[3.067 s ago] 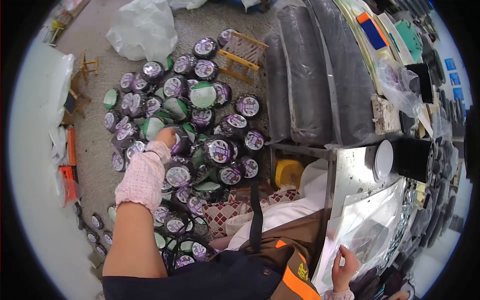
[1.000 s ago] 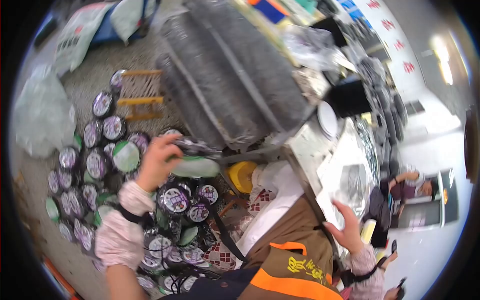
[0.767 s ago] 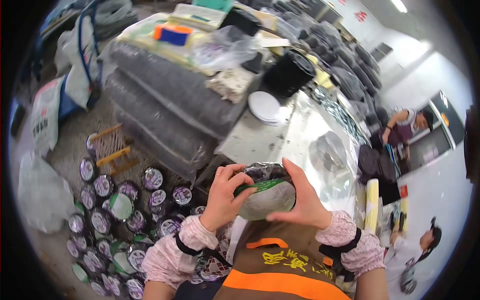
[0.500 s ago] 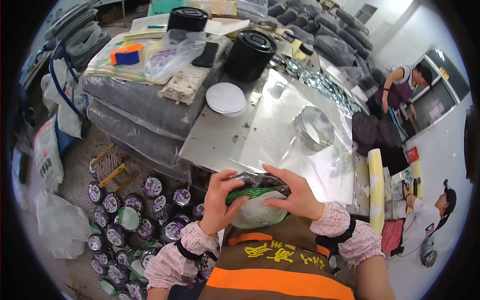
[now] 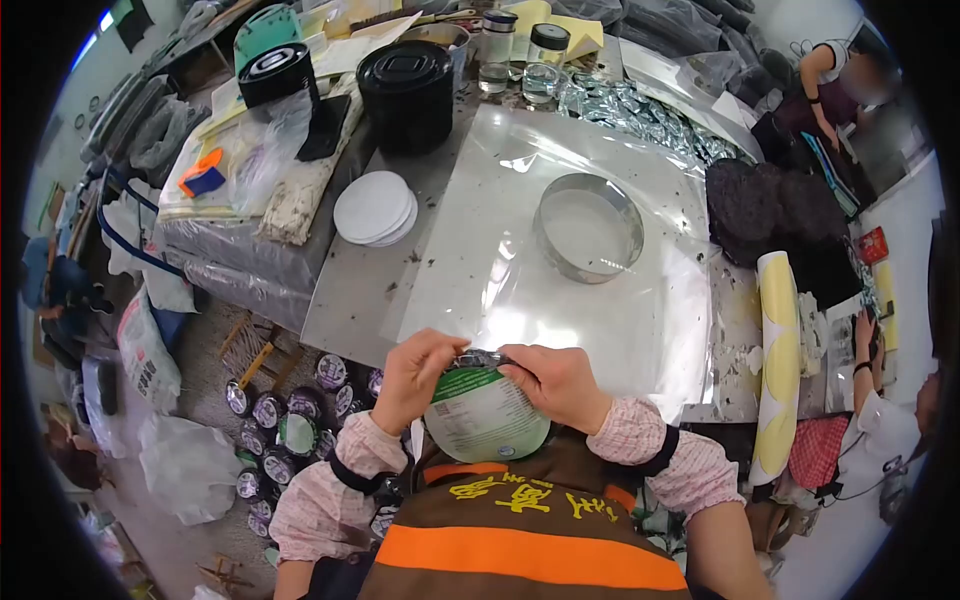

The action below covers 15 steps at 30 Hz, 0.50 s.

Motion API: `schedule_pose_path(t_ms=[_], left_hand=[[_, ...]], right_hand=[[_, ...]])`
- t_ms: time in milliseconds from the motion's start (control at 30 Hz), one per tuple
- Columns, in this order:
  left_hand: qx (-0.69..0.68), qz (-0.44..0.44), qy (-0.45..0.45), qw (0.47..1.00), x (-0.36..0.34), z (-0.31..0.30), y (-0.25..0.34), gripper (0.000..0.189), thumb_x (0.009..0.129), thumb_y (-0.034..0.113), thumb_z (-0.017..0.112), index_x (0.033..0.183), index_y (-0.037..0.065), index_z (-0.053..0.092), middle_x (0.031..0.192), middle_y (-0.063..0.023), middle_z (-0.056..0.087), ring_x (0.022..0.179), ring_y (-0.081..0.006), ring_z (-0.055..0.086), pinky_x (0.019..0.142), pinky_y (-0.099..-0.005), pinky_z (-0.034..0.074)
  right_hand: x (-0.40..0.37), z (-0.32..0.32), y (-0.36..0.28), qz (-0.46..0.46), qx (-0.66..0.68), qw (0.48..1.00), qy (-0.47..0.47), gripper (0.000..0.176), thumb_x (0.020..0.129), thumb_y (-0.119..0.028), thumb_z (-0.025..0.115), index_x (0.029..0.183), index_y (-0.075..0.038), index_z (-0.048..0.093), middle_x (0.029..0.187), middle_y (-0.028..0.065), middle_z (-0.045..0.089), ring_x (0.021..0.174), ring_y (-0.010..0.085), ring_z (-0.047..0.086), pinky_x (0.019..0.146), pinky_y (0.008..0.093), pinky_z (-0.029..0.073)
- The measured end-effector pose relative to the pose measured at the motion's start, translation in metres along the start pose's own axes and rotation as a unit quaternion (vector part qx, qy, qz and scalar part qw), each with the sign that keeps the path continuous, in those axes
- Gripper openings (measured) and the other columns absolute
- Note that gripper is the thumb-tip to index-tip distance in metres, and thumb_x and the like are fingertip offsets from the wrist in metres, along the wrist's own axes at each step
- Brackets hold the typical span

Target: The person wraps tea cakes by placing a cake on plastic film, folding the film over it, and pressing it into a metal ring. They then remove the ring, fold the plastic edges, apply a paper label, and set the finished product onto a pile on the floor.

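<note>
Close to my apron, both hands hold up a round, plastic-wrapped package (image 5: 487, 415) with a green and white printed label facing me. My left hand (image 5: 415, 378) pinches the dark, crinkled wrapping at its upper left edge. At the upper right, my right hand (image 5: 558, 385) grips the same edge, its thumb bent over the rim. What lies inside the wrapping is hidden. Just beyond the hands, a clear plastic sheet (image 5: 490, 250) covers the metal table. On the sheet stands a metal ring (image 5: 590, 228).
White paper discs (image 5: 375, 207) lie left of the sheet, near a black canister (image 5: 405, 97). Two glass jars (image 5: 541, 62) stand at the back. A yellow-and-white roll (image 5: 776, 370) is at the right. Many wrapped round packages (image 5: 287, 420) cover the floor. Other people are at the right.
My hands have moved from the package's sides to its top edge, and its printed label now faces me more fully. The view has shifted, showing more of the table.
</note>
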<state>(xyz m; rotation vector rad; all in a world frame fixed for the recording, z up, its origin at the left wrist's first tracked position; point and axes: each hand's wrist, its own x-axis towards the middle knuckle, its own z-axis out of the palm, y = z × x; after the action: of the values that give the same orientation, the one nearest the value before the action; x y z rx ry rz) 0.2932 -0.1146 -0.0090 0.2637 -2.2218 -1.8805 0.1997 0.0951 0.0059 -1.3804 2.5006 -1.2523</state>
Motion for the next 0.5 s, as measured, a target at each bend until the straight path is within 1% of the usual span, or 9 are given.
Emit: schedule_pose_path(t_ms=[67,133,200,300,333,367,400,467,500], left_hand=[[0.158,0.083,-0.028,0.984,0.014,0.009,0.034,0.023,0.079,0.015,0.078,0.099,0.007,0.074,0.081,-0.0081,0.061,0.071,-0.0233,0.06,0.065,-0.0337,0.049],[0.269,0.128,-0.052,0.953,0.018,0.022,0.034,0.031,0.072,0.024,0.084,0.097,0.008,0.074,0.077,-0.0078,0.057,0.068,-0.0273,0.057,0.061,-0.0373,0.046],[0.298,0.144,-0.078,0.94,0.03,0.023,0.03,0.03,0.072,0.027,0.084,0.095,0.009,0.075,0.074,-0.0069,0.056,0.066,-0.0262,0.057,0.059,-0.038,0.045],[0.33,0.124,-0.104,0.93,0.048,-0.005,0.048,0.028,0.072,0.027,0.082,0.092,0.009,0.075,0.073,-0.0071,0.056,0.066,-0.0263,0.057,0.059,-0.0385,0.045],[0.337,0.111,-0.108,0.929,0.052,-0.025,0.051,0.027,0.072,0.028,0.081,0.091,0.009,0.075,0.073,-0.0071,0.056,0.066,-0.0265,0.058,0.059,-0.0387,0.045],[0.391,0.128,-0.09,0.907,0.051,-0.055,0.05,0.025,0.073,0.026,0.08,0.09,0.009,0.076,0.073,-0.0067,0.057,0.067,-0.0272,0.058,0.059,-0.0396,0.045],[0.419,0.085,-0.111,0.897,0.045,-0.085,0.048,0.024,0.073,0.027,0.079,0.09,0.01,0.076,0.073,-0.0075,0.057,0.069,-0.0277,0.059,0.06,-0.0403,0.045],[0.504,0.002,-0.285,0.816,0.0,-0.151,0.004,0.03,0.08,0.044,0.075,0.085,0.014,0.077,0.077,-0.0071,0.062,0.075,-0.0291,0.063,0.065,-0.0414,0.05],[0.463,-0.071,-0.399,0.788,-0.01,-0.16,0.018,0.033,0.084,0.049,0.071,0.085,0.016,0.077,0.081,-0.0052,0.066,0.078,-0.0296,0.066,0.067,-0.0411,0.052]], right_hand=[[0.008,-0.014,-0.001,0.012,0.004,1.0,0.021,0.024,0.093,-0.033,0.067,0.106,-0.013,0.065,0.074,0.0074,0.066,0.06,0.029,0.064,0.051,0.0368,0.049],[0.01,-0.03,-0.001,0.043,-0.011,0.998,-0.051,0.028,0.093,-0.032,0.067,0.111,-0.011,0.066,0.082,0.0098,0.068,0.068,0.0292,0.067,0.058,0.0363,0.052],[0.016,-0.04,0.013,0.055,-0.022,0.989,-0.132,0.032,0.095,-0.032,0.063,0.119,-0.011,0.065,0.093,0.0127,0.07,0.077,0.0308,0.069,0.064,0.0381,0.054],[0.026,-0.05,0.022,0.056,0.098,0.989,-0.097,0.032,0.096,-0.029,0.062,0.122,-0.012,0.065,0.098,0.0151,0.071,0.081,0.0326,0.069,0.069,0.0389,0.056],[0.028,-0.065,0.026,0.074,0.097,0.988,-0.096,0.03,0.093,-0.021,0.065,0.12,-0.008,0.067,0.101,0.0154,0.072,0.084,0.0315,0.07,0.074,0.0371,0.056],[0.023,-0.082,0.038,0.087,0.084,0.992,-0.04,0.027,0.091,-0.016,0.065,0.116,-0.005,0.068,0.1,0.015,0.072,0.085,0.0297,0.071,0.075,0.0356,0.056],[0.019,-0.101,0.054,0.1,0.068,0.993,0.017,0.025,0.089,-0.011,0.066,0.112,-0.003,0.07,0.099,0.0145,0.073,0.085,0.0279,0.071,0.076,0.0342,0.056],[0.005,-0.14,0.092,0.155,-0.014,0.977,0.147,0.02,0.088,-0.004,0.066,0.107,0.001,0.07,0.101,0.0144,0.073,0.085,0.0232,0.071,0.077,0.0324,0.056],[-0.003,-0.16,0.111,0.207,-0.042,0.96,0.181,0.019,0.09,-0.003,0.064,0.107,0.002,0.07,0.101,0.0144,0.073,0.087,0.0234,0.071,0.077,0.0327,0.056]])
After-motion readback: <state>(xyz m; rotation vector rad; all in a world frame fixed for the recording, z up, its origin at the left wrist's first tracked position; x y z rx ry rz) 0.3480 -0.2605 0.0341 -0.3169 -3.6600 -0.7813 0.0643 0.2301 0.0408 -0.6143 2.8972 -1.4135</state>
